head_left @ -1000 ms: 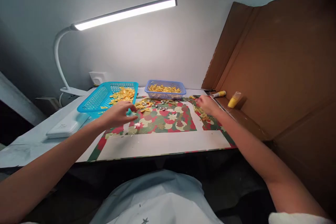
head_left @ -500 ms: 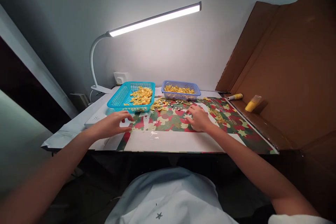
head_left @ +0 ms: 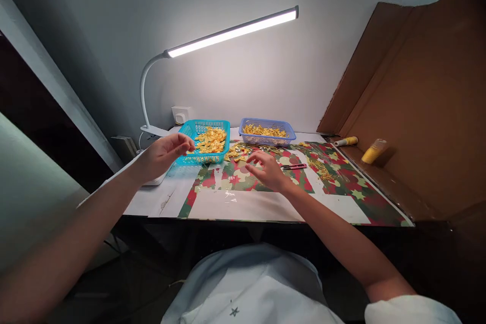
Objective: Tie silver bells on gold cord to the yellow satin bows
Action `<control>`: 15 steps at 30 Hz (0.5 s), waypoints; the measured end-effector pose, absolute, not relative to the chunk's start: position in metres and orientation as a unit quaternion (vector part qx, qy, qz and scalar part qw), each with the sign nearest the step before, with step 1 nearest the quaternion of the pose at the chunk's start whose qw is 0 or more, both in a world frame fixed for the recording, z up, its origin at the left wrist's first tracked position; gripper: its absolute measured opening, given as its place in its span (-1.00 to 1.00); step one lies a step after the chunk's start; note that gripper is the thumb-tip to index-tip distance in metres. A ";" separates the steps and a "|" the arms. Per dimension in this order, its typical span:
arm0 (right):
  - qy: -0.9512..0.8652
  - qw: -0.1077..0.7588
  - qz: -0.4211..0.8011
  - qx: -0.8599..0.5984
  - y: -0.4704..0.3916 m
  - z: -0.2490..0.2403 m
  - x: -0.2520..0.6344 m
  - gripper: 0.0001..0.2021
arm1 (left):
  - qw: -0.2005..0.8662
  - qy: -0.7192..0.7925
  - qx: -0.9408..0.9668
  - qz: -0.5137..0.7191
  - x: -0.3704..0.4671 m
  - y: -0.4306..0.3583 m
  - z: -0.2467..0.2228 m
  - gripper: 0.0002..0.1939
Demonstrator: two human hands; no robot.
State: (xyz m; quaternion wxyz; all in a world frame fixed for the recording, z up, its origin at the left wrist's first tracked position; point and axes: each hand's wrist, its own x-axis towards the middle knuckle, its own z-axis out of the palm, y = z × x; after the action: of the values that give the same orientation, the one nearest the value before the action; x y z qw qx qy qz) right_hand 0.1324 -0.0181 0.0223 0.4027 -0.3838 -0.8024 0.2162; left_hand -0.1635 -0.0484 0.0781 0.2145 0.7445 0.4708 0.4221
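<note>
Plainly yellow to gold, thin, flat and irregular — yellow pieces (head_left: 211, 139) heaped toward the right side of a turquoise basket (head_left: 201, 159) with pierced walls. On the tabletop, just in front of the baskets, more of the same colour: loose yellow pieces (head_left: 236, 152), with a low scatter of small bits alongside, too fine to sort by eye. Beside the turquoise basket, to its right, a purple basket (head_left: 250, 136) full of slender gold strips (head_left: 266, 130). Nearer the cardboard (head_left: 413, 101), a tangle of gold strands (head_left: 322, 169) on a patterned cover (head_left: 347, 177) of red, green and cream with star shapes. Cannot make out any writing on the yellow-and-white roll (head_left: 346, 141) or the tilted yellow container (head_left: 374, 152); on the light garment (head_left: 258, 283), a small dark star print. Left hand (head_left: 161, 157) raised at the near left of the turquoise basket, fingers curled, thumb close to the fingertips — cannot tell whether around a piece. Right hand (head_left: 268, 169) above the cover, fingers bent but parted, thumb apart from the index finger; close by on its right, a slim pink-and-dark tool (head_left: 294, 166).
</note>
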 end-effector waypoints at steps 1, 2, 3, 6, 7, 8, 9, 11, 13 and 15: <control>-0.789 0.415 0.257 -0.373 -0.020 0.030 0.128 -0.89 | 0.222 0.469 0.738 0.432 -0.159 -0.048 0.089 -0.56; -0.776 0.418 0.308 -0.357 -0.022 0.038 0.121 -0.87 | 0.230 0.467 0.733 0.438 -0.153 -0.048 0.098 -0.55; -0.765 0.414 0.361 -0.336 -0.023 0.045 0.113 -0.83 | 0.240 0.462 0.731 0.441 -0.147 -0.047 0.105 -0.54; -0.769 0.343 0.475 -0.254 -0.024 0.063 0.088 -0.71 | 0.289 0.448 0.724 0.437 -0.129 -0.042 0.115 -0.53; -0.776 0.305 0.500 -0.232 -0.022 0.067 0.083 -0.69 | 0.311 0.441 0.716 0.443 -0.126 -0.040 0.116 -0.53; -0.782 0.269 0.518 -0.218 -0.019 0.071 0.080 -0.68 | 0.336 0.433 0.704 0.452 -0.125 -0.039 0.117 -0.53; -0.784 0.239 0.531 -0.212 -0.016 0.073 0.081 -0.68 | 0.363 0.422 0.690 0.463 -0.125 -0.037 0.117 -0.54; -0.778 0.216 0.548 -0.218 -0.009 0.077 0.092 -0.61 | 0.413 0.404 0.660 0.480 -0.131 -0.036 0.117 -0.54; -0.751 0.225 0.577 -0.228 -0.002 0.077 0.114 -0.53 | 0.441 0.397 0.640 0.488 -0.141 -0.037 0.117 -0.55; -0.724 0.237 0.601 -0.243 0.002 0.074 0.142 -0.50 | 0.440 0.404 0.630 0.495 -0.153 -0.039 0.116 -0.55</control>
State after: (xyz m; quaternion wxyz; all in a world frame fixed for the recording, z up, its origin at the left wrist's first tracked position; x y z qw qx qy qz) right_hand 0.1416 0.0020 0.0740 0.2371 -0.2431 -0.7239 0.6006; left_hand -0.1534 -0.0388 0.1156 0.4402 0.6304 0.4042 0.4954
